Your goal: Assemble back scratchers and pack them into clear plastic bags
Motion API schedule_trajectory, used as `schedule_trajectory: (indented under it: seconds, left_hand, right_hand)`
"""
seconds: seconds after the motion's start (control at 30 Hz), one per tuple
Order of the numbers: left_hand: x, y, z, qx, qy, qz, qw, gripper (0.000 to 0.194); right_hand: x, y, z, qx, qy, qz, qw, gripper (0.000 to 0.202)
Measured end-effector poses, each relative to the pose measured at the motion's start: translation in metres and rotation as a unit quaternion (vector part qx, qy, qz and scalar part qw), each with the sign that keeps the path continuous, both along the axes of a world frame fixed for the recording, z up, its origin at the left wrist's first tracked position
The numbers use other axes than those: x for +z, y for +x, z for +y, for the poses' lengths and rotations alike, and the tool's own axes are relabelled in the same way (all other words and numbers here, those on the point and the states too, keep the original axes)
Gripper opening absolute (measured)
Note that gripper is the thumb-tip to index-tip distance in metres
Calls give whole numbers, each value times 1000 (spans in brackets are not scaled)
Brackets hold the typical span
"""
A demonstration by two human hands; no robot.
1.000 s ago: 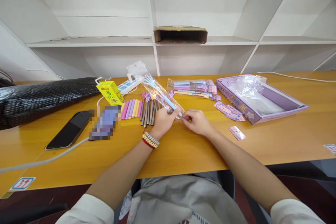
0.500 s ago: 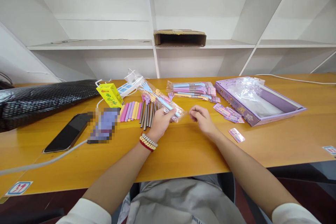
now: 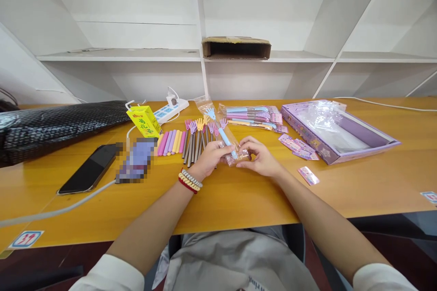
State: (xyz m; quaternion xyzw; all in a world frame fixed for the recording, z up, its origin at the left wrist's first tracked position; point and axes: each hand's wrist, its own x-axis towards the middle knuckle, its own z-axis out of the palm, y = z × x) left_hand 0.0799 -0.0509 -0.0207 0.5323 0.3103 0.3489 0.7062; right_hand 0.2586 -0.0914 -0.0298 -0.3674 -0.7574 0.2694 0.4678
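A light-blue hand-shaped back scratcher (image 3: 224, 137) lies inside a clear plastic bag (image 3: 204, 103), tilted with its claw end away from me. My left hand (image 3: 209, 160) is closed on the lower part of the bag and the handle, thumb on top. With thumb and fingers, my right hand (image 3: 260, 158) pinches the crinkled near end of the same bag. Left of the bag lie several metal rods with coloured hand-shaped heads (image 3: 200, 123). Beside them is a row of pink, purple and yellow handle sleeves (image 3: 172, 142). Bagged back scratchers (image 3: 251, 111) lie behind my right hand.
To the right are small printed cards (image 3: 296, 145) and an open purple box (image 3: 329, 157) holding clear plastic. Leftward are a black phone (image 3: 89, 168), a pixelated item (image 3: 136, 160), a yellow drink carton (image 3: 144, 122), a power strip (image 3: 170, 110) and a black wrapped bundle (image 3: 64, 129).
My right hand has moved left and taken hold of the bag's near end. The bag has swung more upright, its far end shifting right and uncovering the power strip.
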Motion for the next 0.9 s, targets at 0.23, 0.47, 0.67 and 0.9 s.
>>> schedule_trajectory:
  seconds: [0.23, 0.47, 0.67, 0.9]
  left_hand:
    - [-1, 2, -2, -23, 12, 25, 999, 26]
    - [-4, 1, 0, -63, 5, 31, 997, 28]
    - [-6, 0, -1, -74, 2, 31, 997, 35]
    - [-1, -1, -3, -54, -33, 55, 996, 40]
  right_hand:
    - [0, 0, -1, -8, 50, -26, 998, 12]
    - [-3, 0, 0, 24, 53, -30, 998, 16]
    - [-3, -1, -1, 22, 62, -47, 997, 13]
    - [-11, -1, 3, -36, 66, -66, 995, 12]
